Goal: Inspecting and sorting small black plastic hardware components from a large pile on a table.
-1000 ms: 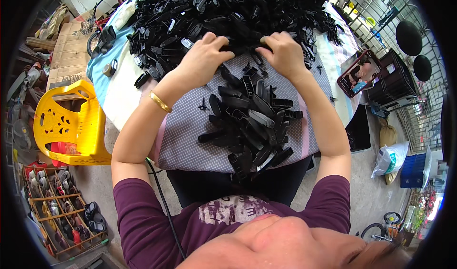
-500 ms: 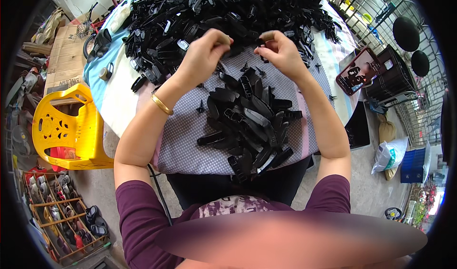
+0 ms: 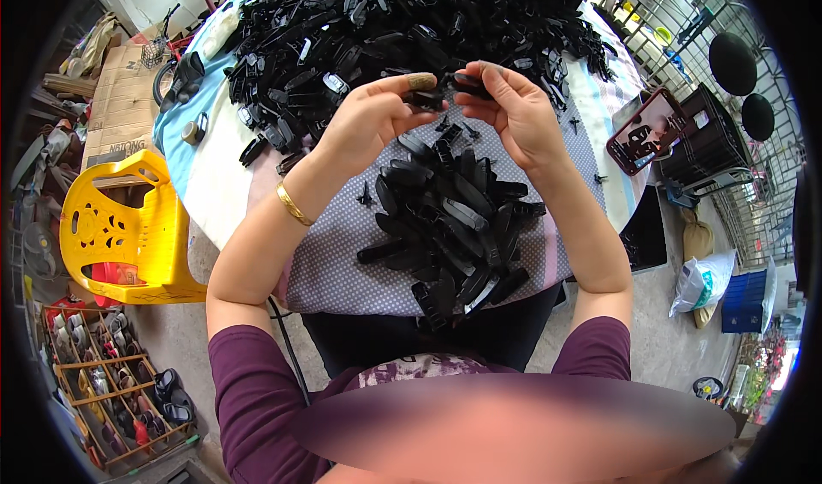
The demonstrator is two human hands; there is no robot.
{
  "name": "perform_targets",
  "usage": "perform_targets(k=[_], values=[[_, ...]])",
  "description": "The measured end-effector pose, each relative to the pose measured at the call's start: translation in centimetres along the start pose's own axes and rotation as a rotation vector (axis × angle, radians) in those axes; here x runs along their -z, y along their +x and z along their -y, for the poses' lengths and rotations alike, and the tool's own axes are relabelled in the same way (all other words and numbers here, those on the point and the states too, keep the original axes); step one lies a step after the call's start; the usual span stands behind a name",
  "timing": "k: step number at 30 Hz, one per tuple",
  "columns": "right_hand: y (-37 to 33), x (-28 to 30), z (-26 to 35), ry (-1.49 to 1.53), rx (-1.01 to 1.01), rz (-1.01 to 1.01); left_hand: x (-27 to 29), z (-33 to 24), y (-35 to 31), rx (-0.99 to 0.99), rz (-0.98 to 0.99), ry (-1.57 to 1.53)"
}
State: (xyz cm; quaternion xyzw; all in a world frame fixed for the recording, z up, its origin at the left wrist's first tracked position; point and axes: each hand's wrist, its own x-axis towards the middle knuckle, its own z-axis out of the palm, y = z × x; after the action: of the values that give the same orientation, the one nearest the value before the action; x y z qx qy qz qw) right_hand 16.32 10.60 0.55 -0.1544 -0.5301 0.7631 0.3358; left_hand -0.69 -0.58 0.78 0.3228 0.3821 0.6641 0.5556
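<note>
My left hand is closed, pinching a small black plastic piece between thumb and fingers. Facing it, my right hand grips another black plastic piece. The two pieces meet or nearly meet; I cannot tell whether they are joined. Both hands are raised over the table, at the near edge of a big heap of black plastic parts. Below them, closer to me, lies a smaller pile of long, rounded black pieces on a grey dotted cloth. A few small pronged black bits lie around that pile.
A phone with a lit screen is propped at the table's right edge. A roll of tape lies on the left side. Beyond the table are a yellow plastic chair, a shoe rack and a white sack.
My hands have come closer together, and black pieces now show plainly in both. The left hand has turned, its fingers reaching toward the right one.
</note>
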Motion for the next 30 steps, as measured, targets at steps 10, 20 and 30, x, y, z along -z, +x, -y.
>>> perform_targets(k=[10,20,30], values=[[-1.0,-1.4,-1.0,-0.661,0.455,0.016,0.9,2.1,0.3,0.020,0.204,-0.078],[-1.4,-2.1,-1.0,-0.850,0.583,0.042,0.9,2.8,0.3,-0.225,0.074,0.147],[-1.4,-2.1,-1.4,-1.137,0.777,-0.020,0.2,2.1,-0.1,-0.429,0.022,0.593]])
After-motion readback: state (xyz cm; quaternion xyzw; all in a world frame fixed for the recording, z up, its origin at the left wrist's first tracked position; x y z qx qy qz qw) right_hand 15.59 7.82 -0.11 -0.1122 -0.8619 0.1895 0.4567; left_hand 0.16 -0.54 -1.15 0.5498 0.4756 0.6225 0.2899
